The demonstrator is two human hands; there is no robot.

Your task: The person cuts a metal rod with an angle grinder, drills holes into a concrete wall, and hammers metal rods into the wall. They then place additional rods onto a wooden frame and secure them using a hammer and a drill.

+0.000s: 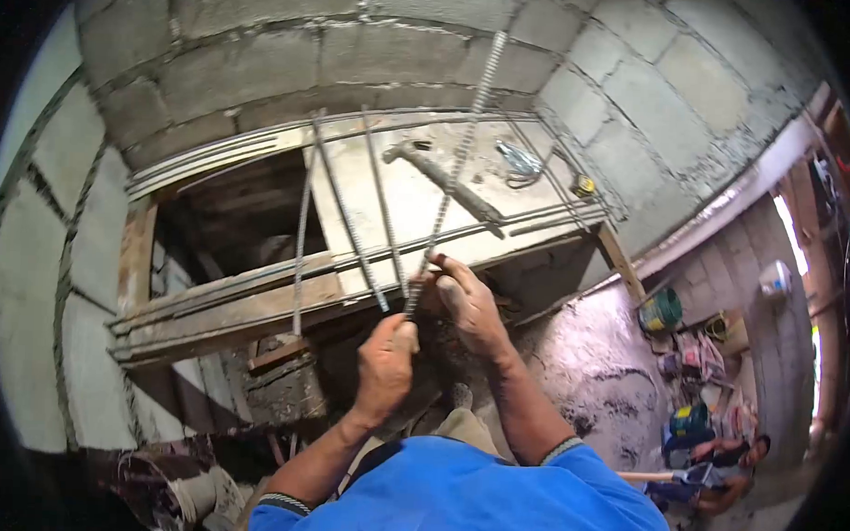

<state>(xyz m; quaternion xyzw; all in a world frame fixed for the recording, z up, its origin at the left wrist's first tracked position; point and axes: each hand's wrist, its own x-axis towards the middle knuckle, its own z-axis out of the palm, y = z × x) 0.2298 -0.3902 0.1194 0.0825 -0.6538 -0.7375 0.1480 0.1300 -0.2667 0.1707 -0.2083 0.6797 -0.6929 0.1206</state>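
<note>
My left hand (pixel 387 365) is closed around the lower end of a long ribbed steel rebar (pixel 462 145). The bar slants up and away from me, across the wooden frame and in front of the block wall. My right hand (pixel 475 309) is just above and to the right of the left, its fingers bent around the same bar; the fingertips are partly hidden. Several other bars, such as a thin rebar (pixel 347 207), lie across the frame to the left. Behind the held bar, a hammer (pixel 447 184) rests on the pale board (pixel 353 183).
A bundle of wire (pixel 519 163) and a yellow tape measure (pixel 585 185) lie on the board's right side. The wooden frame (pixel 226 319) has an opening at left. Block walls (pixel 254 54) enclose it. At lower right, a person (pixel 727 473) is near a shovel (pixel 694 476) and buckets.
</note>
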